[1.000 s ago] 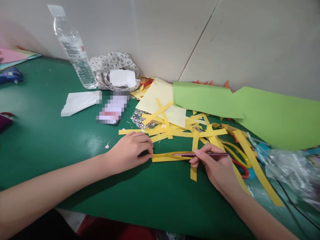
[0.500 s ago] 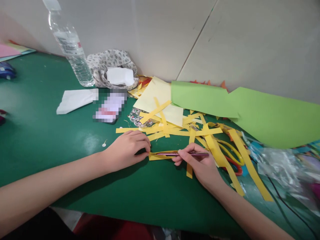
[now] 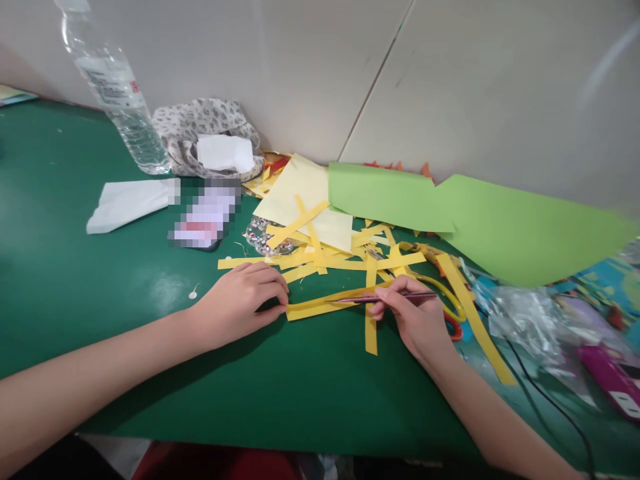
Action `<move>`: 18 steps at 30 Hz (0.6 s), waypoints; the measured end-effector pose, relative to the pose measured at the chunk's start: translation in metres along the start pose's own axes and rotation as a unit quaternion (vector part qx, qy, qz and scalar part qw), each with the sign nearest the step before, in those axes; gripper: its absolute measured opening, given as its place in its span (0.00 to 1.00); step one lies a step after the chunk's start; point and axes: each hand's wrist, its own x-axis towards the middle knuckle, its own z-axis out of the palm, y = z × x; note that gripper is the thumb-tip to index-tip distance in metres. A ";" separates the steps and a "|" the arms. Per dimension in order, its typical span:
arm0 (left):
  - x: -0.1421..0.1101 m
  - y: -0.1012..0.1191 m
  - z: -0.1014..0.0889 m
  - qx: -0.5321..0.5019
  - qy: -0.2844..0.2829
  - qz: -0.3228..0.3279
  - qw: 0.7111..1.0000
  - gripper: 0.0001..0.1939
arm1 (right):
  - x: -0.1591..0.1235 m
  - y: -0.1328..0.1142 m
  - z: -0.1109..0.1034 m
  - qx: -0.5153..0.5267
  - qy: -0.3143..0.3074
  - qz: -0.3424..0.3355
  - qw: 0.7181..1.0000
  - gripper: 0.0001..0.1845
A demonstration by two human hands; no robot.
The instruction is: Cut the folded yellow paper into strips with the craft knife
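Note:
My left hand (image 3: pixel 243 303) rests on the green table with its thumb and fingers pinched on the left end of a yellow paper strip (image 3: pixel 313 309). The strip has a lengthwise crease, one edge standing up, and runs right towards my other hand. My right hand (image 3: pixel 413 313) grips a slim purple pen-like tool (image 3: pixel 356 299), whose pointed end lies along the strip and points left. Whether those fingers also hold the strip's right end, I cannot tell. Beneath them, another yellow strip (image 3: pixel 371 333) lies crosswise on the table.
Behind my hands lie several yellow strips (image 3: pixel 345 265), a pale yellow sheet (image 3: pixel 305 190) and green paper (image 3: pixel 530 227). Yellow-handled scissors (image 3: pixel 453 303) and a clear plastic bag (image 3: pixel 530 320) are right. A bottle (image 3: pixel 117 100), tissue (image 3: pixel 130 203) and phone (image 3: pixel 207 213) stand or lie left.
My right hand and the tool have slid right, showing more of the creased strip. The long strip beside the scissors has left its place. My view has turned slightly right.

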 end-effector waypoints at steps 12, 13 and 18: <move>0.001 0.001 0.001 -0.003 0.008 0.002 1.000 0.08 | -0.007 -0.015 0.016 0.044 -0.046 0.004 0.998 0.13; 0.001 0.001 0.001 -0.004 0.008 0.004 1.000 0.08 | -0.008 -0.013 0.020 0.039 -0.061 0.013 0.997 0.13; 0.001 0.000 0.001 -0.003 0.008 0.011 1.000 0.07 | -0.012 -0.004 0.032 0.035 -0.119 0.039 0.991 0.13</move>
